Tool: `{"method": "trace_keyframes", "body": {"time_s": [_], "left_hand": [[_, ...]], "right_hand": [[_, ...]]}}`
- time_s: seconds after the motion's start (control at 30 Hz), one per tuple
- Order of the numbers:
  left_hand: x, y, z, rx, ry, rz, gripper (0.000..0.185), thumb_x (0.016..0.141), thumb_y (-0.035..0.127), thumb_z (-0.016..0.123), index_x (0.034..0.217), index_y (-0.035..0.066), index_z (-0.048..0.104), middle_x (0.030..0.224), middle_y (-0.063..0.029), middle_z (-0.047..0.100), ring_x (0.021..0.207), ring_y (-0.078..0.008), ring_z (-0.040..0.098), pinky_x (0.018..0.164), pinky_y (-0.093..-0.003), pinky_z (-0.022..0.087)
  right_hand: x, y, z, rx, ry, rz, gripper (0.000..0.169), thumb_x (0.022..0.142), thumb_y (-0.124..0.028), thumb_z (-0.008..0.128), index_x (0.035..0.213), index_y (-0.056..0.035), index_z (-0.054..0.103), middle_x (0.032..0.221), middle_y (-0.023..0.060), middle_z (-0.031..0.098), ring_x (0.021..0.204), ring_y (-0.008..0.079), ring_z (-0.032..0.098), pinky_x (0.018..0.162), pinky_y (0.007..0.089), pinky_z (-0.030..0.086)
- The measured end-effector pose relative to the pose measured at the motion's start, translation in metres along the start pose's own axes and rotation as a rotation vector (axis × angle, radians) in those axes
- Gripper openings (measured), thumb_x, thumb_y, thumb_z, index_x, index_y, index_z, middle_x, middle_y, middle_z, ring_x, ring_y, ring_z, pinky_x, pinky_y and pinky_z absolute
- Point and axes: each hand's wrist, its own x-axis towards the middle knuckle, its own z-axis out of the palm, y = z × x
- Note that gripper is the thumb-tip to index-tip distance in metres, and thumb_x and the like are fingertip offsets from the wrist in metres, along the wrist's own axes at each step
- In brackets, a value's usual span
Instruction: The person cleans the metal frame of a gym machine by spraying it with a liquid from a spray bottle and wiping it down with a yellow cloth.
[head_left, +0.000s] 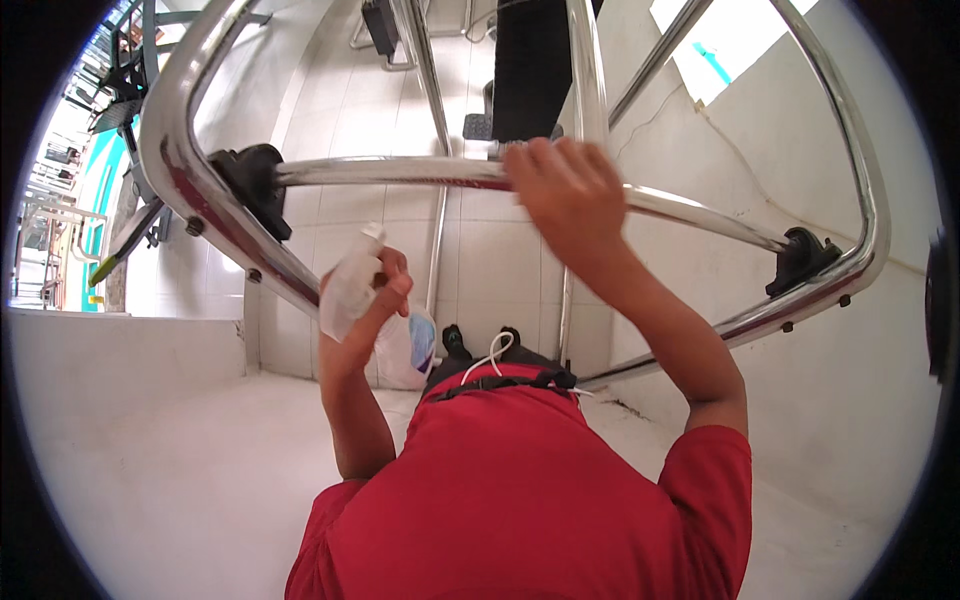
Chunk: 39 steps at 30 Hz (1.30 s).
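Note:
A polished chrome tube frame (187, 161) rises before me, with a chrome crossbar (390, 171) running between its two sides. My right hand (574, 187) lies over this bar, its fingers wrapped across the top and slightly blurred. Whether a cloth is under that palm is hidden. Below the bar on the left, my left hand (386, 289) holds a translucent white item (351, 289), either a soft plastic bottle or a crumpled wipe; I cannot tell which. Behind that wrist shows a white package with a blue label (420, 345).
Black brackets (259, 187) (802, 262) join the crossbar to the frame. A long black panel (532, 67) stands beyond it. White walls (795, 150) enclose the right side, with a cable (739, 154) along one. Gym equipment (124, 97) fills the far left. A low white ledge (127, 345) runs below.

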Motion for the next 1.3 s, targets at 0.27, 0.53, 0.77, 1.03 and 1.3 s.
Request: {"method": "trace_keyframes", "body": {"time_s": [0.27, 0.53, 0.77, 1.03, 1.3], "left_hand": [[-0.019, -0.008, 0.02, -0.035, 0.087, -0.018, 0.019, 0.082, 0.012, 0.072, 0.089, 0.005, 0.056, 0.082, -0.0044, 0.052, 0.065, -0.0101, 0.053, 0.063, -0.0255, 0.044], [-0.017, -0.013, 0.054, -0.034, -0.031, 0.006, 0.016, 0.081, 0.004, 0.07, 0.087, 0.002, 0.055, 0.083, -0.0051, 0.053, 0.066, -0.0094, 0.053, 0.058, -0.0232, 0.045], [-0.015, -0.017, 0.08, -0.046, -0.02, -0.045, 0.016, 0.081, 0.003, 0.069, 0.087, 0.003, 0.054, 0.083, -0.0044, 0.053, 0.069, -0.009, 0.052, 0.058, -0.0228, 0.045], [0.005, -0.016, 0.126, -0.041, -0.231, -0.01, 0.016, 0.083, 0.004, 0.069, 0.086, 0.004, 0.053, 0.08, -0.0028, 0.052, 0.07, -0.0079, 0.051, 0.058, -0.023, 0.043], [0.0, -0.011, 0.123, 0.033, -0.369, -0.049, 0.015, 0.084, 0.004, 0.068, 0.084, 0.003, 0.053, 0.076, -0.0007, 0.05, 0.066, -0.0073, 0.049, 0.057, -0.0241, 0.039]], "right_hand": [[-0.036, 0.032, -0.014, 0.142, 0.033, 0.152, 0.024, 0.072, -0.013, 0.073, 0.095, -0.0168, 0.067, 0.114, -0.0077, 0.065, 0.101, 0.0204, 0.06, 0.089, 0.0391, 0.049], [-0.047, 0.051, -0.021, 0.21, 0.102, 0.103, 0.022, 0.073, -0.014, 0.071, 0.094, -0.0178, 0.068, 0.102, -0.006, 0.065, 0.112, 0.0175, 0.061, 0.102, 0.043, 0.043], [-0.044, 0.079, -0.042, 0.248, -0.364, 0.338, 0.029, 0.065, -0.023, 0.079, 0.087, -0.0133, 0.062, 0.091, -0.0008, 0.069, 0.073, 0.0222, 0.069, 0.061, 0.0366, 0.052], [-0.04, 0.062, -0.031, 0.257, -0.257, 0.296, 0.03, 0.071, -0.023, 0.076, 0.093, -0.0126, 0.059, 0.071, -0.0001, 0.06, 0.073, 0.0214, 0.066, 0.064, 0.0394, 0.046], [-0.092, 0.139, -0.066, 0.077, -0.34, 0.452, 0.024, 0.071, -0.018, 0.075, 0.084, -0.0131, 0.057, 0.071, 0.0022, 0.059, 0.072, 0.0256, 0.062, 0.067, 0.0393, 0.046]]}}
